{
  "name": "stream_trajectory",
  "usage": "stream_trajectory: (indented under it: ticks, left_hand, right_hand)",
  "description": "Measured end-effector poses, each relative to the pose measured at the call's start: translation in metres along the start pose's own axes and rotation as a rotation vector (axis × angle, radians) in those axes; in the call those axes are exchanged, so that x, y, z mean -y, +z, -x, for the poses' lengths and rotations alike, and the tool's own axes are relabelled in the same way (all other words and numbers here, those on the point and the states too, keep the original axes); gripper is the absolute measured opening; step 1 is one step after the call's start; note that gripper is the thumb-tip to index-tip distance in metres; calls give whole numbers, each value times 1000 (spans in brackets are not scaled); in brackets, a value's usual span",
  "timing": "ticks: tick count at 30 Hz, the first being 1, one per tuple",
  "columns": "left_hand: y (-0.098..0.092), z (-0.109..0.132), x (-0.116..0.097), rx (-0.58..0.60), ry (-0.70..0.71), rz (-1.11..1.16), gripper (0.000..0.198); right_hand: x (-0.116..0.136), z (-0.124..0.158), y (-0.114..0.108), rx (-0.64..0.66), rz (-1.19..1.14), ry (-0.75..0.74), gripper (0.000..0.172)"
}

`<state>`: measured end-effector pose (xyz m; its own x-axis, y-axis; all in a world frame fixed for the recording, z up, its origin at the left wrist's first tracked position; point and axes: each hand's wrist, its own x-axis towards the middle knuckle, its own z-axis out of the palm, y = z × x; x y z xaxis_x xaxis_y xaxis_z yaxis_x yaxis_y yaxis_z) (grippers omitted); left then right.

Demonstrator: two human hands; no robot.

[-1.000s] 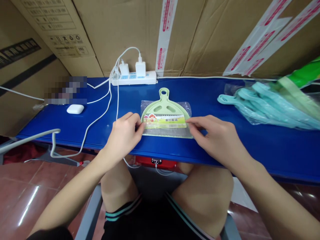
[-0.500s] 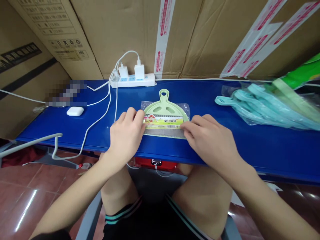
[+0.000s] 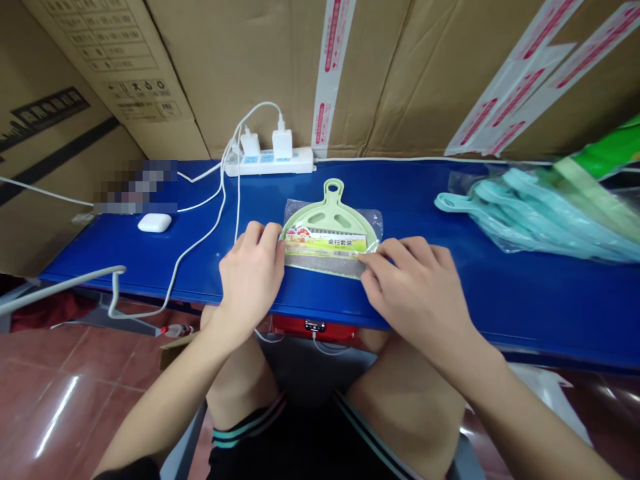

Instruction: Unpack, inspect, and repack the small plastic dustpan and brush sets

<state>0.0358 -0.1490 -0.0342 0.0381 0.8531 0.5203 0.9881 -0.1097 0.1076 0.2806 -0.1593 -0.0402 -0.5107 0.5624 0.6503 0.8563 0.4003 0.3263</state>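
A light green dustpan (image 3: 333,212) in a clear plastic bag lies on the blue table, its looped handle pointing away from me. Across its lower part is a yellow and white label card (image 3: 327,244) with printed characters and a red picture. My left hand (image 3: 253,270) is closed on the bag's left edge, thumb and fingers pressed together. On the other side, my right hand (image 3: 415,280) pinches the bag near the label's right end. A grey bristle strip shows through the plastic.
A white power strip (image 3: 300,160) with chargers and cables stands behind. At left lie a white earbud case (image 3: 155,223) and a blurred patch. Bagged turquoise dustpans (image 3: 525,213) are at right. Cardboard boxes (image 3: 390,73) line the back of the blue table (image 3: 320,297).
My right hand has shifted slightly down at the label's right end, its fingers more spread. The label's text now reads more clearly. The whole view has moved slightly.
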Motion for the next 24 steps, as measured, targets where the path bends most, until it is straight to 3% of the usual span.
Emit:
stream_trajectory:
  ticks: [5,7,10,12,16,24]
  left_hand:
    - [-16,15,-14,-249,278,-141,20]
    - [-19,23,-24,-202,437,-81,20]
    - [-14,29,-36,-38,580,34,37]
    - [-9,29,-41,59,532,30,49]
    - [-2,26,-38,207,315,37,54]
    - [-5,36,-17,143,209,-13,58]
  right_hand:
    - [1,0,-2,29,25,0,21]
    - [3,0,-3,43,32,8,19]
    - [4,1,-3,53,46,2,17]
    - [5,2,-4,59,69,3,15]
    - [5,3,-5,71,98,10,13]
    - [2,5,-6,96,93,9,14]
